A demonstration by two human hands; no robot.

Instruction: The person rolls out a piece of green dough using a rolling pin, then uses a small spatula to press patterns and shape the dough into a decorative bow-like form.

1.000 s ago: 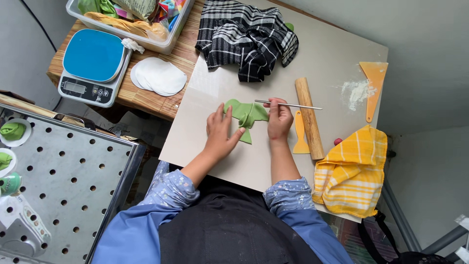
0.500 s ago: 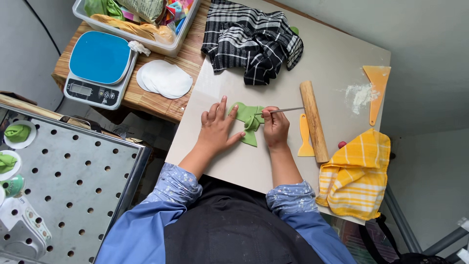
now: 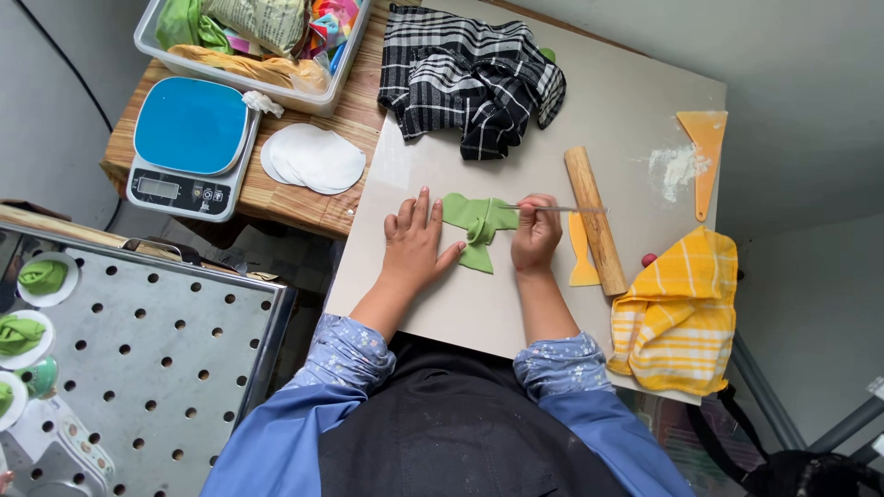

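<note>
Dough (image 3: 479, 225), green and folded, is lying on the pale board (image 3: 442, 313) between both hands. The left hand (image 3: 414, 244) is lying flat beside it, fingers spread, thumb touching the dough's lower edge. The right hand (image 3: 536, 235) is closing its fingers on a thin stick (image 3: 552, 209), whose tip is lying across the dough.

One clear tub (image 3: 249, 87) at the top edge is holding crumpled packets, green, tan and multicoloured. One blue-topped scale (image 3: 189, 147) is sitting beside a stack of white discs (image 3: 313, 158). One rolling pin (image 3: 594, 221), two orange scrapers (image 3: 704, 152) (image 3: 580, 253), one checked black cloth (image 3: 470, 78) and one yellow cloth (image 3: 677, 317) are lying around. Three green pieces on white discs (image 3: 41, 276) are sitting on the perforated tray (image 3: 157, 368).

Since a second ago, the left hand has slid off the dough to its side.
</note>
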